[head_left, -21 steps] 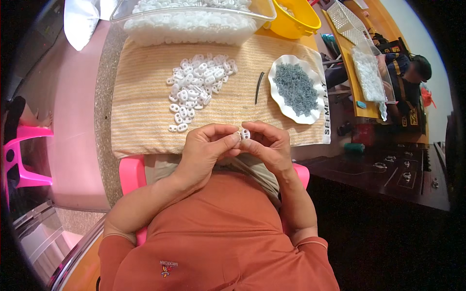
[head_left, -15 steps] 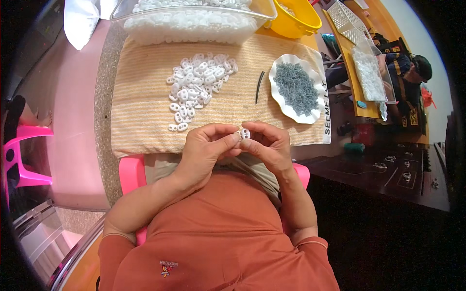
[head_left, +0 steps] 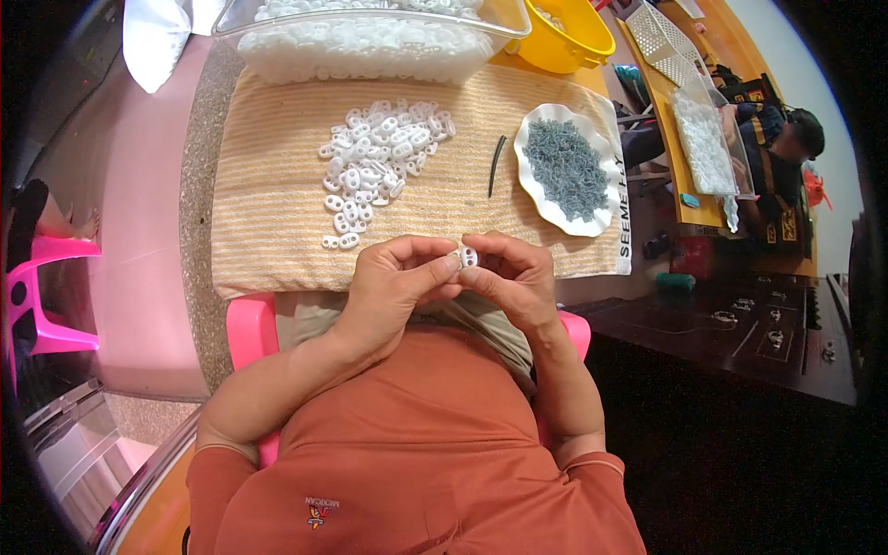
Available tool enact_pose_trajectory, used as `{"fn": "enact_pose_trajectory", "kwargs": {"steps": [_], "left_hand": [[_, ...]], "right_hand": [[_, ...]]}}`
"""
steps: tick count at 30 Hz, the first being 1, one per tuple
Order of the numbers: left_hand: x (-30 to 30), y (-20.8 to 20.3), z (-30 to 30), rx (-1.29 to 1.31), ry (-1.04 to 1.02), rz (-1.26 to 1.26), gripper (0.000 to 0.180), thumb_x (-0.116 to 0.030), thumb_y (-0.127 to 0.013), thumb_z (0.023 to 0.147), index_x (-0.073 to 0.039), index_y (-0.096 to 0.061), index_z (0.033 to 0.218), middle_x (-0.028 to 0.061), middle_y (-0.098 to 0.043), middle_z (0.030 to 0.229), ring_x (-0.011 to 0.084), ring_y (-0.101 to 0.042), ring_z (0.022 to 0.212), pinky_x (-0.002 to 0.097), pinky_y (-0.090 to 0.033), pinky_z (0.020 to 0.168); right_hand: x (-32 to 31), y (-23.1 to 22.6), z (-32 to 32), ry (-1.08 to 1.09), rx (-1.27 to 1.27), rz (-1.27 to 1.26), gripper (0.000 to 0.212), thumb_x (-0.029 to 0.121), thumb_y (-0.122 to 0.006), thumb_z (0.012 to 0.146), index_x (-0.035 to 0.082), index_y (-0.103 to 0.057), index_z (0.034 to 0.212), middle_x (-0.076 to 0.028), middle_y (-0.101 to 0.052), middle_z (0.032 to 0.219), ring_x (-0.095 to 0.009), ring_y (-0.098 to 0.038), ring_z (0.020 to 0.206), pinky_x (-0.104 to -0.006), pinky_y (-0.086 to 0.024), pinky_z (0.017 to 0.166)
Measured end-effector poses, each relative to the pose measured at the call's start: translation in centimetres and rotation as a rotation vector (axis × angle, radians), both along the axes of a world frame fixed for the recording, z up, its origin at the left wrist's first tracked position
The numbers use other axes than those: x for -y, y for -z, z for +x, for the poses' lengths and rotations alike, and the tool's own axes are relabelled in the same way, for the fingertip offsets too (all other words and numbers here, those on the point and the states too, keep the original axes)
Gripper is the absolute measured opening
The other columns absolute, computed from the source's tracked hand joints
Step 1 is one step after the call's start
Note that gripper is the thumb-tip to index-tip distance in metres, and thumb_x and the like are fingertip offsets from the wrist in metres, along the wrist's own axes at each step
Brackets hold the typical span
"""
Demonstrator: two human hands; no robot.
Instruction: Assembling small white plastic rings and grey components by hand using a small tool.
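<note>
Close to the towel's near edge, my two hands meet around a small white oval plastic piece with two holes. My right hand pinches it between thumb and forefinger. From the other side, the thumb and fingertips of my left hand are closed at its left edge; any smaller part between them is hidden. A loose pile of similar white two-hole pieces lies ahead and to the left. Ahead and to the right, a white wavy-rimmed dish holds many small grey parts. Beside it lies a thin black stick.
A striped tan towel covers the work surface. At the far edge stand a clear bin full of white pieces and a yellow basket. A pink stool is at left. Another person sits by a table at right.
Both hands stay nearly still around the white piece. The co-worker's head has shifted slightly, and a foot now shows more by the pink stool.
</note>
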State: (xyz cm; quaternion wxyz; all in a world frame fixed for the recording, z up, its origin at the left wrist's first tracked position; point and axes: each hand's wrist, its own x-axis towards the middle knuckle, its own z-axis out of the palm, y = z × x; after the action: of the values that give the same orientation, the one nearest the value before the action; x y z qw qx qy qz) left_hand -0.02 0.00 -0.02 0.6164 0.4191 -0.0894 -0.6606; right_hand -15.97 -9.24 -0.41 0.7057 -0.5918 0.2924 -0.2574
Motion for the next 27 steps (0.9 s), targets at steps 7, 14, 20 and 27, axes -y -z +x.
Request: {"fn": "enact_pose_trajectory", "kwargs": {"steps": [7,14,20,27], "left_hand": [[-0.03,0.06,0.01,-0.004,0.005,-0.013,0.015,-0.006,-0.065,0.087,0.0,-0.063,0.101,0.0083,-0.067,0.091,0.0115,-0.065,0.076,0.0228,-0.056,0.068],[-0.03,-0.11,0.02,-0.006,0.013,-0.008,0.015,-0.006,-0.065,0.087,0.0,-0.061,0.099,0.008,-0.067,0.088,0.0118,-0.065,0.075,0.0228,-0.057,0.067],[-0.05,-0.07,0.09,-0.006,0.027,0.005,0.014,-0.006,-0.065,0.087,0.0,-0.061,0.098,0.0078,-0.066,0.087,0.0121,-0.065,0.074,0.0229,-0.057,0.066],[-0.06,-0.12,0.14,-0.028,0.032,0.024,0.014,-0.008,-0.065,0.087,0.0,-0.061,0.098,0.008,-0.066,0.09,0.012,-0.065,0.075,0.023,-0.057,0.068]], "right_hand": [[0.01,-0.38,0.01,-0.023,0.015,0.004,0.033,-0.008,-0.068,0.08,-0.004,-0.062,0.113,-0.01,-0.065,0.099,-0.014,-0.062,0.09,-0.0262,-0.05,0.08],[-0.05,-0.36,-0.09,-0.025,0.031,0.033,0.033,-0.008,-0.068,0.079,-0.005,-0.062,0.112,-0.01,-0.065,0.098,-0.015,-0.063,0.09,-0.0264,-0.05,0.08],[0.05,-0.32,-0.12,-0.038,0.018,0.022,0.033,-0.007,-0.069,0.079,-0.004,-0.063,0.111,-0.01,-0.065,0.098,-0.015,-0.063,0.09,-0.0261,-0.051,0.079],[0.15,-0.36,-0.15,-0.034,-0.007,0.021,0.033,-0.007,-0.07,0.079,-0.004,-0.063,0.111,-0.009,-0.066,0.098,-0.014,-0.063,0.088,-0.0256,-0.051,0.078]]}}
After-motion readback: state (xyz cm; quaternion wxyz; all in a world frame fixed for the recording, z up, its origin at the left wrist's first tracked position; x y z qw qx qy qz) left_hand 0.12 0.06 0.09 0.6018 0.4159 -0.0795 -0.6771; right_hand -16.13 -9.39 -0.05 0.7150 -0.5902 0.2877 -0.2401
